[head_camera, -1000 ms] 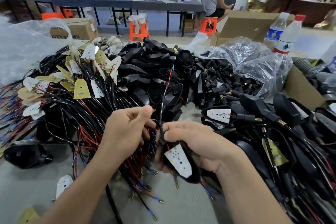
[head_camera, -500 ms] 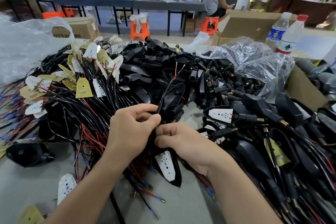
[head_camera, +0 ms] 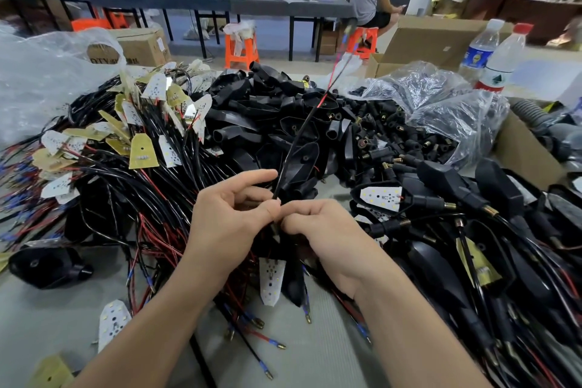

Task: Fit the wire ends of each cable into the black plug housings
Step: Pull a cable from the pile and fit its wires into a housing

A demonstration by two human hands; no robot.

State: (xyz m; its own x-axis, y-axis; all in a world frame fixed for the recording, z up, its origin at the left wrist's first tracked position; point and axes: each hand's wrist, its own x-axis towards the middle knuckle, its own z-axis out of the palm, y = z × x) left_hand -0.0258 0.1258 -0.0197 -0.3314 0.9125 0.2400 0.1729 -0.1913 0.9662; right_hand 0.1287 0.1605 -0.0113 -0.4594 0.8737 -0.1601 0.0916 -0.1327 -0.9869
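Feeding one thin cable into a housing, hands meeting over the bench.

My left hand [head_camera: 230, 227] pinches the black cable [head_camera: 299, 138] between thumb and a finger, index lifted. My right hand [head_camera: 324, 230] curls round the black plug housing [head_camera: 293, 285], with its white LED board [head_camera: 270, 280] hanging below. The cable looks light and whippy (its red and blue wire ends [head_camera: 345, 41] stand high above), so I'd grip it close to the housing. The housing looks like rigid, smooth plastic, best held by its sides.
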